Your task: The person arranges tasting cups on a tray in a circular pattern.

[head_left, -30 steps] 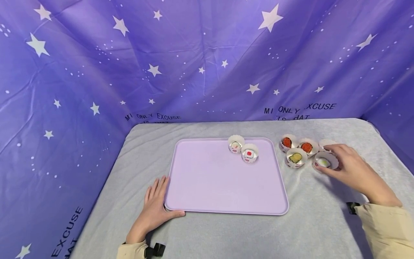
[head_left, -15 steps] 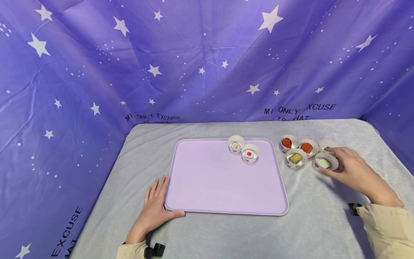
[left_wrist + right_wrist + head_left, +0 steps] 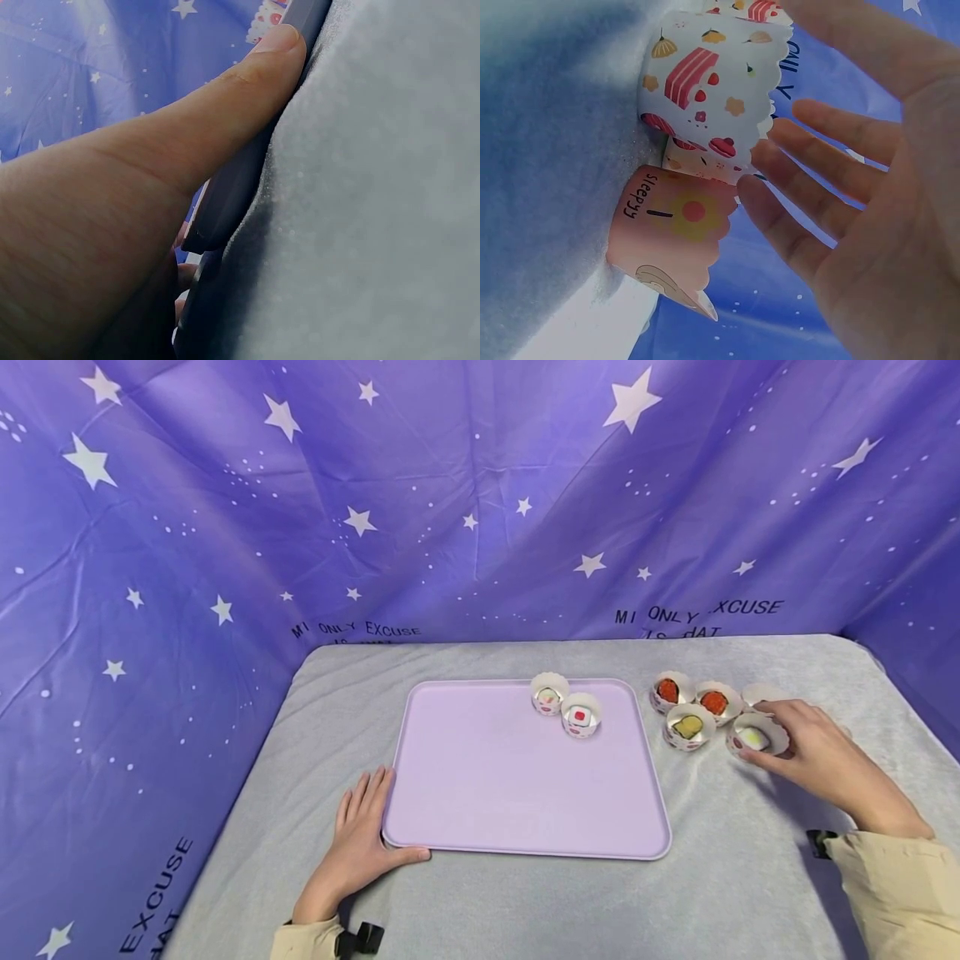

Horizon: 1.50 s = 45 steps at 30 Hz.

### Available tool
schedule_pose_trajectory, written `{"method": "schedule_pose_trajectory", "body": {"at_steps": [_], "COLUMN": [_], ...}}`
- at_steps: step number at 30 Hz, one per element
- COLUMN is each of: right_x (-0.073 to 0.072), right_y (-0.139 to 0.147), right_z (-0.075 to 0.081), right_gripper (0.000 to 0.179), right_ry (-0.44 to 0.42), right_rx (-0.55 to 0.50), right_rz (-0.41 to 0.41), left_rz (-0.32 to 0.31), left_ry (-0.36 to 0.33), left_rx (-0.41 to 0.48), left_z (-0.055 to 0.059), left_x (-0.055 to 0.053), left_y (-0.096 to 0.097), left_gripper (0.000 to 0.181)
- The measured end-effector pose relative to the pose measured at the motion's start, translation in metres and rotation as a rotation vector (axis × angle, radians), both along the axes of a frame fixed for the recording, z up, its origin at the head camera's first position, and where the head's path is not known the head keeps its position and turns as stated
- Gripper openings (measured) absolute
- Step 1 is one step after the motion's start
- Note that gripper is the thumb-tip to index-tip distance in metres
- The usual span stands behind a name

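Flat at the near-left corner of the lilac tray (image 3: 487,810), my left hand (image 3: 356,843) lies with straight fingers along the side and the thumb (image 3: 255,67) along the front edge. My right hand (image 3: 825,760) spans a cake-patterned paper baking cup (image 3: 705,82) holding a white and green piece (image 3: 753,739). In the head view, its thumb is at the cup's near side and its fingers reach behind. The right wrist view shows these fingers (image 3: 840,165) fairly straight, tips right at the scalloped rims. A pink paper cup (image 3: 671,225) stands beside the cake-patterned one.
Two paper cups with sushi-like pieces, one pink-and-green (image 3: 549,695) and one red-centred (image 3: 581,717), stand at the tray's back right. Two cups with red pieces (image 3: 672,692) and one with a yellow piece (image 3: 687,728) cluster right of the tray. Another cup (image 3: 759,695) stands behind.
My right thumb has drawn back slightly to the right and shows more of the piece in the cup. The left hand, tray and cups have stayed in place.
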State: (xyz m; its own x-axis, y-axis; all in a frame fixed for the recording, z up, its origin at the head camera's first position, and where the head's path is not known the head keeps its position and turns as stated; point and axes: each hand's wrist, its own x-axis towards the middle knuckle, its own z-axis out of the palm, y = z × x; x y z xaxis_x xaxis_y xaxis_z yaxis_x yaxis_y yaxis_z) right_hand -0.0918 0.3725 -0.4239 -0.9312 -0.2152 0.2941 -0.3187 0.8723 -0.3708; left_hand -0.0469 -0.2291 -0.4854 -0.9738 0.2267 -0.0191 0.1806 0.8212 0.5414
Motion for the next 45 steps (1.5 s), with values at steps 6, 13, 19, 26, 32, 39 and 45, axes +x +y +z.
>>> {"method": "schedule_pose_trajectory", "body": {"at_steps": [6,13,19,26,32,39,45], "right_x": [0.0006,-0.0001,-0.0015,-0.0049,-0.0039,-0.0029,-0.0040], "right_y": [-0.0010,0.0001,0.0012,0.0010,0.0003,-0.0001,-0.0009], "right_z": [0.0018,0.0024,0.0010,0.0003,-0.0002,-0.0004,-0.0004], "right_gripper": [0.065,0.058,0.056,0.057,0.056,0.058,0.057], "right_ry": [0.006,0.034,0.031,0.018,-0.002,-0.006,-0.016], "right_rx": [-0.003,0.010,0.025,0.033,0.052,0.082,0.083], "right_rz": [0.001,0.022,0.035,0.049,0.038,0.037,0.029], "left_rz": [0.001,0.002,-0.007,-0.005,-0.005,-0.004,-0.003], "left_ry": [0.003,-0.004,-0.006,-0.006,-0.009,-0.004,-0.010], "left_rx": [-0.003,-0.005,-0.005,-0.007,-0.005,-0.008,-0.002], "left_z": [0.0012,0.0015,0.0012,0.0011,0.0007,0.0003,0.0009], "left_x": [-0.0004,-0.0015,-0.0020,-0.0021,-0.0016,-0.0008,-0.0003], "left_y": [0.0002,0.0000,0.0002,0.0007,0.0007,0.0000,-0.0001], "left_gripper": [0.130,0.131,0.130,0.130,0.130,0.130,0.131]}}
